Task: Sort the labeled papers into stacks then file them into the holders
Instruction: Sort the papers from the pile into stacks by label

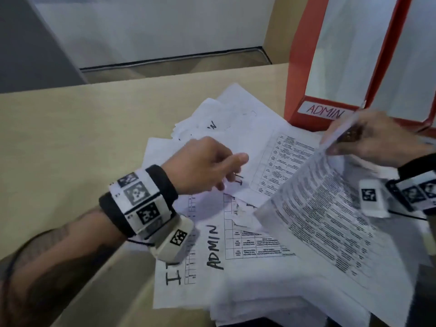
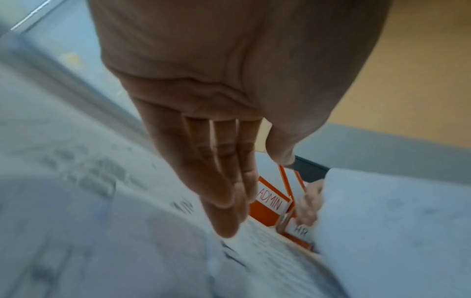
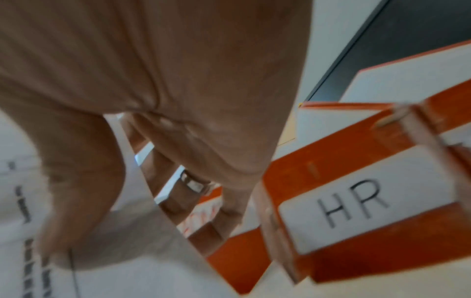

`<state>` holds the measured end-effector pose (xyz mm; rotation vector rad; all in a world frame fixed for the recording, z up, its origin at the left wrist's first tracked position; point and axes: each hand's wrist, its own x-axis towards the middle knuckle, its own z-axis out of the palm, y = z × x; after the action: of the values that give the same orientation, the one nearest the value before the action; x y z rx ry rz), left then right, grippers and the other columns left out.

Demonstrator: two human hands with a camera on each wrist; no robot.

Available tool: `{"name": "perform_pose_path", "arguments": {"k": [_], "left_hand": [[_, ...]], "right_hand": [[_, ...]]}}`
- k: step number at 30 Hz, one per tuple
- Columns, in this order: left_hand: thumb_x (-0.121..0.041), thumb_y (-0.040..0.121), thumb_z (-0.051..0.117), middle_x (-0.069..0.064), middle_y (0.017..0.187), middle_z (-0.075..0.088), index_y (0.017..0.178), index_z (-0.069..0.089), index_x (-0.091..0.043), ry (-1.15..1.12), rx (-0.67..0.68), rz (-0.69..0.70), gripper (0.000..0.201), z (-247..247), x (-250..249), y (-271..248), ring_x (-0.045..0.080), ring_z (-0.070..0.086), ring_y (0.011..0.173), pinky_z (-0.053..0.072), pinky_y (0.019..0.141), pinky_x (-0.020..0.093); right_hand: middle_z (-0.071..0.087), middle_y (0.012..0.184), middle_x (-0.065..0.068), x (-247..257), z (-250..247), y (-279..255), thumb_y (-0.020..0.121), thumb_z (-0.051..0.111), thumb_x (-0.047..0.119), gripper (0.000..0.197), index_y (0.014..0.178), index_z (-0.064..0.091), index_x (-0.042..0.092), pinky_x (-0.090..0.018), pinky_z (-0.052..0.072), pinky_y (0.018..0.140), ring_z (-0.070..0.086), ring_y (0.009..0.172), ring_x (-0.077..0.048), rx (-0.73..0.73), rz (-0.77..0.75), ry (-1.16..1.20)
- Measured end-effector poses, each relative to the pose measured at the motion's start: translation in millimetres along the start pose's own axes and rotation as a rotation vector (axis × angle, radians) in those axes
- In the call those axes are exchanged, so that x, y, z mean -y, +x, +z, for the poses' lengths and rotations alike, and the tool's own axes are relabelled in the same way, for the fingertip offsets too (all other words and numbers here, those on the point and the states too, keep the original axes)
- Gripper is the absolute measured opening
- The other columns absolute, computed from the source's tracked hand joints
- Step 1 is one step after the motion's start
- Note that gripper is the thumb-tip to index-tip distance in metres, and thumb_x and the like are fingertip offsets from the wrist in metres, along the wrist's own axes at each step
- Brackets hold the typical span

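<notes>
Across our tan counter [image 1: 70,142] papers [image 1: 236,232] lie scattered before two orange holders [image 1: 304,67]; our right hand [image 1: 377,138] pinches one sheet [image 1: 318,208], left hand [image 1: 205,166] relaxed, empty.

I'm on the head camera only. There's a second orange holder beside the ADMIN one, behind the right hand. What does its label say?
Observer: HR. The right wrist view shows the HR holder label plainly.
Operator: Is the left hand holding anything underneath?
Observer: No. The left wrist view shows the left hand with fingers straight and together, holding nothing, above the papers.
Operator: How is the right hand gripping?
Observer: The right hand pinches the lifted sheet, thumb on one face, fingers on the other.
</notes>
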<state>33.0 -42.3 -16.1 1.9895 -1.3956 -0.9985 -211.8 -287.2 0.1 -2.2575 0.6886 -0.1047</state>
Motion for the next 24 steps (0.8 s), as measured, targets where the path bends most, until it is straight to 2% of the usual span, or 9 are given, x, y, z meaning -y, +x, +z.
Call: {"name": "perform_pose_path", "arguments": {"k": [2, 4, 6, 8, 12, 16, 19, 22, 24], "left_hand": [[-0.076, 0.086, 0.056, -0.011, 0.086, 0.076, 0.092, 0.074, -0.025, 0.264, -0.045, -0.025, 0.054, 1, 4, 14, 0.009, 0.072, 0.076, 0.060, 0.076, 0.034], [-0.090, 0.071, 0.058, -0.009, 0.087, 0.074, 0.092, 0.073, -0.023, 0.488, -0.021, -0.068, 0.072, 12, 0, 25, 0.014, 0.069, 0.082, 0.058, 0.079, 0.035], [-0.092, 0.065, 0.063, -0.001, 0.076, 0.070, 0.079, 0.067, -0.017, 0.650, -0.012, -0.085, 0.077, 29, -10, 29, 0.021, 0.066, 0.074, 0.056, 0.068, 0.034], [-0.085, 0.064, 0.074, 0.001, 0.075, 0.063, 0.075, 0.056, -0.017, 0.724, -0.037, -0.103, 0.071, 48, -17, 31, 0.020, 0.059, 0.068, 0.046, 0.059, 0.030], [-0.066, 0.062, 0.091, 0.003, 0.086, 0.070, 0.080, 0.057, -0.015, 0.589, -0.124, -0.207, 0.064, 65, -20, 33, 0.018, 0.062, 0.072, 0.047, 0.061, 0.029], [-0.063, 0.060, 0.093, 0.005, 0.084, 0.067, 0.082, 0.062, -0.010, 0.599, -0.208, -0.249, 0.065, 64, -27, 23, 0.023, 0.065, 0.080, 0.052, 0.066, 0.032], [-0.055, 0.062, 0.096, 0.008, 0.093, 0.071, 0.090, 0.065, -0.009, 0.579, -0.180, -0.279, 0.063, 65, -28, 21, 0.025, 0.069, 0.085, 0.060, 0.077, 0.036], [-0.053, 0.060, 0.097, 0.003, 0.085, 0.068, 0.084, 0.058, -0.014, 0.545, -0.213, -0.323, 0.061, 63, -23, 24, 0.020, 0.066, 0.077, 0.062, 0.081, 0.036], [-0.044, 0.061, 0.099, 0.004, 0.079, 0.074, 0.083, 0.066, -0.010, 0.396, -0.218, -0.354, 0.052, 55, -16, 26, 0.021, 0.071, 0.072, 0.064, 0.079, 0.038]], "right_hand": [[0.078, 0.081, -0.007, -21, -18, -12, 0.065, 0.094, 0.038, 0.025, 0.078, 0.079, 0.022, -0.038, 0.061, 0.067, 0.074, 0.077, -0.031, -0.118, 0.034, 0.023], [0.079, 0.085, -0.006, -38, -36, -30, 0.053, 0.092, 0.062, 0.049, 0.085, 0.077, 0.029, -0.043, 0.063, 0.063, 0.077, 0.077, -0.029, -0.179, 0.115, 0.006], [0.079, 0.088, -0.006, -51, -48, -38, 0.062, 0.096, 0.045, 0.036, 0.086, 0.078, 0.025, -0.044, 0.065, 0.072, 0.077, 0.082, -0.028, -0.251, 0.074, 0.042], [0.080, 0.081, 0.002, -35, -48, -54, 0.073, 0.088, 0.013, 0.020, 0.080, 0.082, 0.031, -0.031, 0.063, 0.067, 0.077, 0.072, -0.016, -0.302, -0.018, 0.057], [0.077, 0.078, 0.021, -4, -48, -77, 0.071, 0.080, 0.012, 0.037, 0.081, 0.080, 0.048, -0.013, 0.057, 0.064, 0.074, 0.071, 0.003, -0.327, -0.136, 0.060], [0.077, 0.071, 0.015, 8, -66, -94, 0.071, 0.086, 0.009, 0.036, 0.077, 0.080, 0.044, -0.010, 0.054, 0.056, 0.072, 0.062, 0.000, -0.373, -0.118, -0.071], [0.075, 0.065, 0.014, 23, -71, -101, 0.062, 0.086, 0.022, 0.015, 0.072, 0.081, 0.033, -0.018, 0.057, 0.063, 0.071, 0.059, 0.000, -0.349, -0.016, -0.080], [0.078, 0.077, 0.012, 39, -66, -91, 0.057, 0.086, 0.028, 0.032, 0.084, 0.078, 0.012, -0.042, 0.056, 0.087, 0.075, 0.074, -0.011, -0.326, 0.069, -0.133], [0.079, 0.079, 0.005, 48, -59, -79, 0.064, 0.087, 0.026, 0.030, 0.087, 0.077, 0.010, -0.045, 0.056, 0.085, 0.074, 0.081, -0.021, -0.287, 0.091, -0.178]]}}
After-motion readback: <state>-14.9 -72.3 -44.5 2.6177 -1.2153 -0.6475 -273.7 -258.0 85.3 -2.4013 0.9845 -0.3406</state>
